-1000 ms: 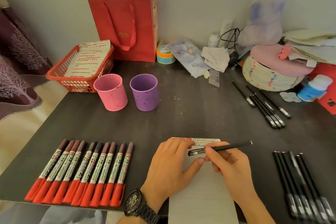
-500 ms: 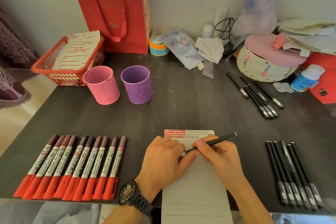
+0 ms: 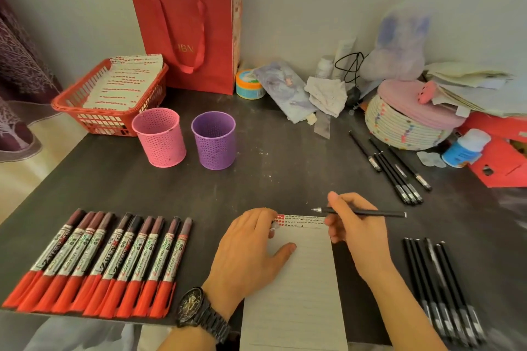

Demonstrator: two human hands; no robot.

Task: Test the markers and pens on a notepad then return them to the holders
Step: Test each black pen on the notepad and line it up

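Head view: your red basket (image 3: 72, 101) at the far left holds paper sheets (image 3: 125, 81) lined with red marks. Just beside it the pink holder (image 3: 159, 137) and purple holder (image 3: 214, 139) stand upright side by side, a little apart. A red gift bag (image 3: 194, 37) stands against the wall behind them, and a woven basket (image 3: 399, 131) with a pink lid sits at the far right.

Your right hand (image 3: 359, 234) pinches a black pen (image 3: 370, 212) between thumb and fingers. The pen lies level, its tip pointing left just above the top of the notepad (image 3: 302, 288). Your left hand (image 3: 248, 251) rests on the pad, thumb stretched across the page, fingers bent round what looks like a small clear cap (image 3: 274, 226).

Ten red markers (image 3: 99, 262) lie in a row at the left front. Black pens lie in two groups, a near group (image 3: 445, 291) beside your right forearm and a far group (image 3: 399, 174) near the woven basket. Only dark table (image 3: 285, 174) lies between the pad and the holders.
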